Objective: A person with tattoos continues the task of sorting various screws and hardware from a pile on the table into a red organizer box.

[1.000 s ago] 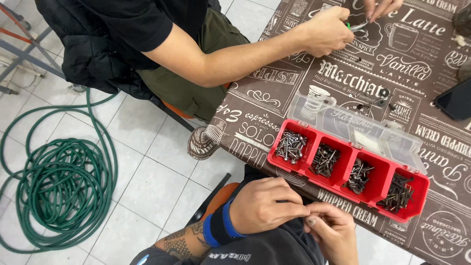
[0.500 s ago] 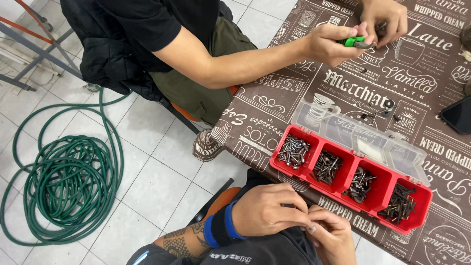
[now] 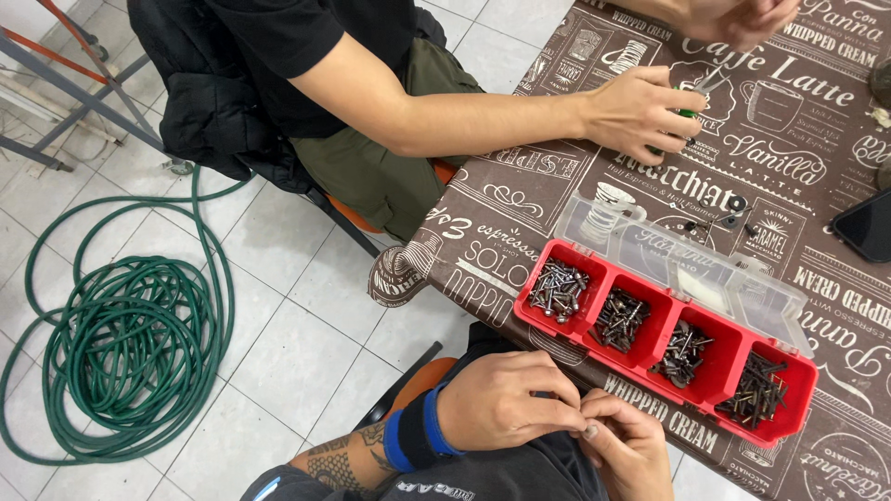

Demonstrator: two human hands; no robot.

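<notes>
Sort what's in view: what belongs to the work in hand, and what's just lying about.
In use:
left hand and right hand, fingertips pinched together over the lap, whatever they hold too small to see
red screw tray, four compartments, clear lid open

Lying about:
green hose coiled on floor
black phone
printed tablecloth

one red screw box [image 3: 795,408], four compartments, one green hose [image 3: 121,357]

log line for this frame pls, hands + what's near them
left hand | fingertips meeting right hand, item hidden | red screw tray beside, lid open | co-worker's hand on green tool
</notes>
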